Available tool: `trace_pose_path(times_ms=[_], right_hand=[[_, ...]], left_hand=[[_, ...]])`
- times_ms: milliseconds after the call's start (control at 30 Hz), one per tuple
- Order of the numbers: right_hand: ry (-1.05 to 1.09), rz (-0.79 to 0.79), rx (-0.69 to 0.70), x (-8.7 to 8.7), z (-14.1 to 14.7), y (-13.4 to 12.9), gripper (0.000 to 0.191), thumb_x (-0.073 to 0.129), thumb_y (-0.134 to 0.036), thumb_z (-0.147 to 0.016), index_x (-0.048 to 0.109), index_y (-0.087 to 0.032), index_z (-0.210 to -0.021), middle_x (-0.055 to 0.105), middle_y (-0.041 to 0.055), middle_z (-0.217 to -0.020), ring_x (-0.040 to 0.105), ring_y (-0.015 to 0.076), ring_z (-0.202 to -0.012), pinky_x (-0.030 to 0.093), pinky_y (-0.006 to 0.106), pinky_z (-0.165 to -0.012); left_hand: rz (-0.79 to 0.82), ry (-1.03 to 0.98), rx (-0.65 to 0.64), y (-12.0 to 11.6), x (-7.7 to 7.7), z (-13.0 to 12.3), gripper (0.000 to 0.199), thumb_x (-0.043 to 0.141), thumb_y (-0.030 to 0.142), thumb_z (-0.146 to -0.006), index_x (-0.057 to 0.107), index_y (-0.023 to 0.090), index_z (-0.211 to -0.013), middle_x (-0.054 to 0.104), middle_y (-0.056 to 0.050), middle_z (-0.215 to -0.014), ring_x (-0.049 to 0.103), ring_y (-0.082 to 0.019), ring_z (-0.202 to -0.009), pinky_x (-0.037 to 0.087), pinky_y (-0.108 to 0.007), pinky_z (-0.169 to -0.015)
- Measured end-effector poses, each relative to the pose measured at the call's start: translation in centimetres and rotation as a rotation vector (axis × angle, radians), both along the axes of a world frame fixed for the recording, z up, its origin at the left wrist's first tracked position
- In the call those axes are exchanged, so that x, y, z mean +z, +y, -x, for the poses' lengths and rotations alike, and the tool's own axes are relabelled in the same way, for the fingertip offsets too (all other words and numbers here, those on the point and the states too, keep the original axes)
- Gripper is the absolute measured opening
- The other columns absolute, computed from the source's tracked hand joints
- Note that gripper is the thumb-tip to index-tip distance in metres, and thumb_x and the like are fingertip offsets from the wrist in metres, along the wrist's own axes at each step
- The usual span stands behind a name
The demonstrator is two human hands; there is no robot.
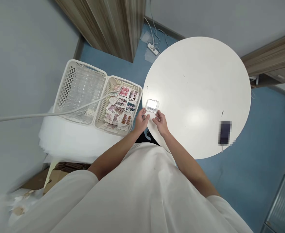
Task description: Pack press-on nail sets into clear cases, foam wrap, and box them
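Round white table (pixel 200 84), blue floor (pixel 271 129).
Clear case (pixel 152 105), left edge; left hand (pixel 141 121), right hand (pixel 161 123), both half-curled at its near corners (grip: cannot tell).

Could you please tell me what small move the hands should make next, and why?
Probably slide the clear case slightly inward on the round table: it lies close to the left rim, and the left hand and right hand are already at its near corners.
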State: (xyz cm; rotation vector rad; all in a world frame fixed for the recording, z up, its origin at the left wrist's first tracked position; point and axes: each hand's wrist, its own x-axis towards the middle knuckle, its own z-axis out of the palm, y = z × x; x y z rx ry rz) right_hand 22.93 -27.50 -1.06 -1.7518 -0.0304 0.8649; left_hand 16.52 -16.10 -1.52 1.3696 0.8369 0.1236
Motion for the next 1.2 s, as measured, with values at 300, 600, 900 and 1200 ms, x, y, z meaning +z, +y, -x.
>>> trace_pose_path(times_ms=[300,600,900,1200], right_hand=[[0.003,-0.012,0.029,-0.2,-0.3,-0.1,0.071,0.061,-0.045,-0.071,0.031,-0.032,-0.135,0.030,0.0048,-0.134,0.036,0.0187,-0.124,0.034,0.037,-0.106],[0.101,-0.111,0.177,1.0,0.4,-3.2,0.081,0.062,-0.045,-0.072,0.017,-0.036,-0.140,0.019,0.0006,-0.148,0.024,0.0202,-0.135,0.024,0.043,-0.110],[0.159,-0.177,0.281,2.1,1.2,-10.6,0.074,0.062,-0.040,-0.072,0.026,-0.035,-0.137,0.030,0.0047,-0.144,0.041,0.0217,-0.124,0.035,0.043,-0.102],[0.148,-0.147,0.366,2.4,2.8,-12.3,0.048,0.060,-0.041,-0.070,0.054,-0.021,-0.113,0.057,0.0078,-0.110,0.060,0.0149,-0.081,0.046,0.034,-0.080]], left_hand=[[-0.030,-0.048,0.006,-0.9,-1.4,0.4,0.051,0.051,0.031,-0.084,0.037,0.022,-0.131,0.042,-0.010,-0.137,0.037,-0.021,-0.128,0.032,-0.036,-0.106],[-0.067,0.009,0.098,-4.7,-1.6,1.9,0.058,0.051,0.030,-0.084,0.027,0.023,-0.137,0.031,-0.010,-0.144,0.029,-0.020,-0.133,0.031,-0.035,-0.106],[-0.063,-0.006,0.223,-10.2,0.1,5.4,0.052,0.055,0.029,-0.081,0.039,0.018,-0.129,0.052,-0.015,-0.127,0.050,-0.023,-0.118,0.043,-0.039,-0.095],[-0.100,0.039,0.333,-12.6,1.1,10.5,0.038,0.059,0.034,-0.076,0.056,0.013,-0.107,0.063,-0.012,-0.105,0.065,-0.017,-0.081,0.050,-0.039,-0.083]])
